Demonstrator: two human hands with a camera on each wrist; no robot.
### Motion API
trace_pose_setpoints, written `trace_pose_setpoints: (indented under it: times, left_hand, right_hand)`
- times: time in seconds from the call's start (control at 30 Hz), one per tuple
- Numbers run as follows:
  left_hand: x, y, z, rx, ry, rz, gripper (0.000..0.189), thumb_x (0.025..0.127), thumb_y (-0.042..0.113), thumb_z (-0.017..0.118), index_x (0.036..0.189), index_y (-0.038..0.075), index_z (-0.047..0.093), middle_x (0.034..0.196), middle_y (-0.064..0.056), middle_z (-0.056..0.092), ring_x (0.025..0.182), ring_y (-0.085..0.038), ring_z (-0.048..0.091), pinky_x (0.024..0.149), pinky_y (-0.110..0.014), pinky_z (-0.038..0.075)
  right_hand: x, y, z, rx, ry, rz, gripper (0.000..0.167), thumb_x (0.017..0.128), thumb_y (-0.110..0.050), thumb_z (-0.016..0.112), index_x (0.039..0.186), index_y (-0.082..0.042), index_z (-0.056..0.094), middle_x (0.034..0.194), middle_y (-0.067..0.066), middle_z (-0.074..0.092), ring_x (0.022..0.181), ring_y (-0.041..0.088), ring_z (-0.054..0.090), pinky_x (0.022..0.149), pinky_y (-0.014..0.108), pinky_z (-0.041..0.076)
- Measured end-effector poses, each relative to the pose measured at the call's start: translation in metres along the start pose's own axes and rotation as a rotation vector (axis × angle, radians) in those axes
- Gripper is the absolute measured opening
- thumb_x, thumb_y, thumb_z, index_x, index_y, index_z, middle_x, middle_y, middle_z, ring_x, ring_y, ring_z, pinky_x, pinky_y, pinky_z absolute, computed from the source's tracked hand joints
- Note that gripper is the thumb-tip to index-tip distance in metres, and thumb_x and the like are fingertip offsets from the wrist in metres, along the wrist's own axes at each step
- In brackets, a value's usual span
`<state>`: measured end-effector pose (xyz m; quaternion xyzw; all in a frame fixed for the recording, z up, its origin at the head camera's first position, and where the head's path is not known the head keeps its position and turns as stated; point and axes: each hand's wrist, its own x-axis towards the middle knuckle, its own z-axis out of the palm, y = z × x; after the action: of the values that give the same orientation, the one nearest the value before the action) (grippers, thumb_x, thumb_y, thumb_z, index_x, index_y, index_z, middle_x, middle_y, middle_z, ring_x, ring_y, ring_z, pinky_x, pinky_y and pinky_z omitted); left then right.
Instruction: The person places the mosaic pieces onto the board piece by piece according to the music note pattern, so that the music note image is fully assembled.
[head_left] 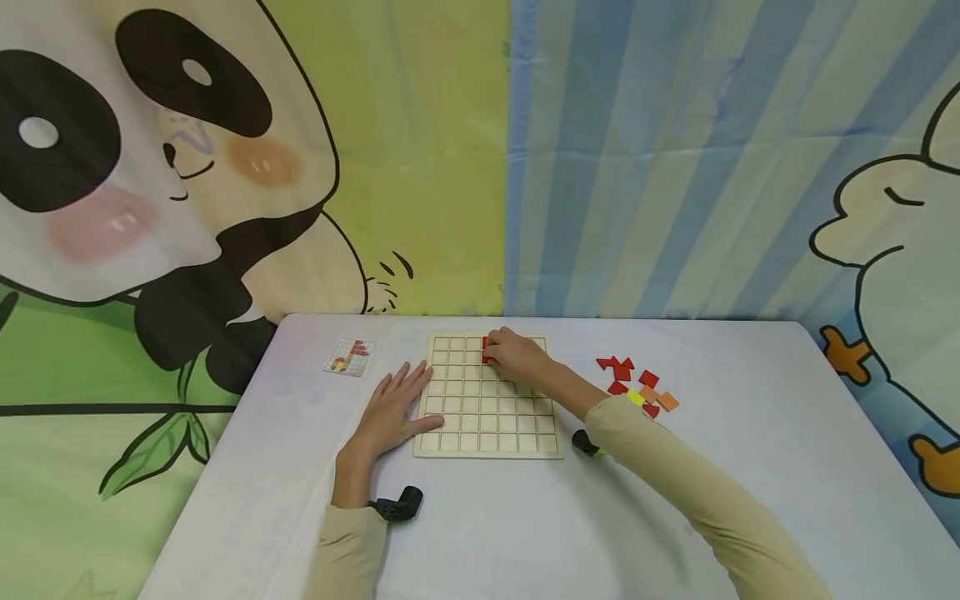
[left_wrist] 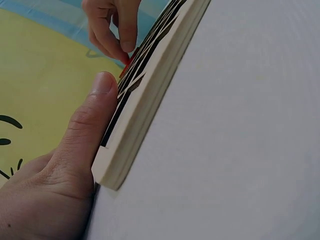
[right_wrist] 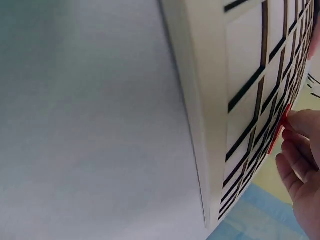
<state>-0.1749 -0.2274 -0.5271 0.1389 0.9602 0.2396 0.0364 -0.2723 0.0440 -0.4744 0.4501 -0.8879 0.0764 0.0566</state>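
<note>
A light wooden grid board (head_left: pixel 495 454) lies on the table. My left hand (head_left: pixel 393 408) rests at its left edge with fingers spread, the thumb over the frame near the lower left corner. In the left wrist view the thumb (left_wrist: pixel 82 127) lies along the board's border. Near the top middle of the grid, my right hand (head_left: pixel 517 357) pinches a small red tile (right_wrist: pixel 286 119) between thumb and fingers, close on the board. Red (head_left: pixel 484 342) also shows beside the fingertips in the top row. The fingers hide part of the red there.
Right of the board lies a loose group of red, orange and yellow tiles, among them an orange square (head_left: pixel 667 402) and a yellow piece (head_left: pixel 636 397). A small printed pattern card (head_left: pixel 350 357) lies at the back left. Printed curtains (head_left: pixel 420 167) hang behind the table.
</note>
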Motion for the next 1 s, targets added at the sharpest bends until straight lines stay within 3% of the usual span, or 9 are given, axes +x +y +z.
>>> trace_pose_setpoints:
  times: [0.13, 0.3, 0.5, 0.67, 0.87, 1.0]
  left_hand:
    - [0.001, 0.001, 0.003, -0.002, 0.006, 0.013, 0.098, 0.089, 0.058, 0.073, 0.164, 0.011, 0.031, 0.172, -0.008, 0.024, 0.161, -0.036, 0.014, 0.129, -0.059, 0.008]
    - [0.003, 0.002, 0.003, 0.003, 0.012, 0.025, 0.099, 0.088, 0.059, 0.073, 0.163, 0.011, 0.031, 0.172, -0.008, 0.025, 0.161, -0.036, 0.015, 0.130, -0.059, 0.009]
    - [0.001, -0.002, -0.003, 0.018, -0.005, 0.007, 0.100, 0.089, 0.057, 0.073, 0.165, 0.011, 0.028, 0.173, -0.008, 0.021, 0.161, -0.035, 0.012, 0.130, -0.057, 0.006]
    - [0.001, -0.004, -0.004, 0.012, -0.015, 0.003, 0.100, 0.089, 0.057, 0.073, 0.165, 0.012, 0.026, 0.174, -0.007, 0.020, 0.162, -0.035, 0.010, 0.130, -0.056, 0.004]
    - [0.002, -0.001, -0.002, 0.012, -0.017, 0.004, 0.100, 0.089, 0.056, 0.074, 0.165, 0.012, 0.026, 0.173, -0.007, 0.020, 0.162, -0.035, 0.010, 0.130, -0.057, 0.004]
    - [0.002, 0.001, -0.002, 0.004, -0.013, 0.010, 0.099, 0.089, 0.055, 0.074, 0.164, 0.011, 0.027, 0.173, -0.008, 0.021, 0.162, -0.035, 0.011, 0.130, -0.057, 0.005]
  right_hand:
    - [-0.019, -0.004, -0.012, 0.028, 0.009, 0.003, 0.018, 0.098, -0.010, 0.071, 0.115, -0.006, 0.076, 0.113, 0.011, 0.069, 0.103, 0.027, 0.063, 0.085, 0.034, 0.058]
    - [-0.063, -0.014, -0.034, 0.052, -0.018, -0.052, 0.031, 0.094, -0.011, 0.077, 0.124, -0.007, 0.071, 0.123, 0.012, 0.069, 0.114, 0.028, 0.065, 0.094, 0.038, 0.060]
    - [-0.121, -0.029, -0.050, 0.049, -0.093, -0.059, 0.043, 0.091, -0.017, 0.080, 0.131, -0.011, 0.068, 0.129, 0.012, 0.068, 0.118, 0.029, 0.065, 0.091, 0.036, 0.062]
    - [-0.161, -0.035, -0.046, 0.047, -0.089, -0.050, 0.049, 0.088, -0.018, 0.083, 0.133, -0.015, 0.067, 0.126, 0.008, 0.070, 0.115, 0.026, 0.067, 0.088, 0.036, 0.063]
    - [-0.193, -0.027, -0.044, 0.009, -0.053, -0.018, 0.051, 0.084, -0.018, 0.086, 0.132, -0.015, 0.069, 0.121, 0.006, 0.071, 0.111, 0.024, 0.067, 0.084, 0.036, 0.063]
    - [-0.203, -0.005, -0.052, -0.041, -0.028, 0.051, 0.043, 0.082, -0.013, 0.087, 0.122, -0.015, 0.073, 0.117, 0.008, 0.072, 0.105, 0.026, 0.068, 0.079, 0.038, 0.063]
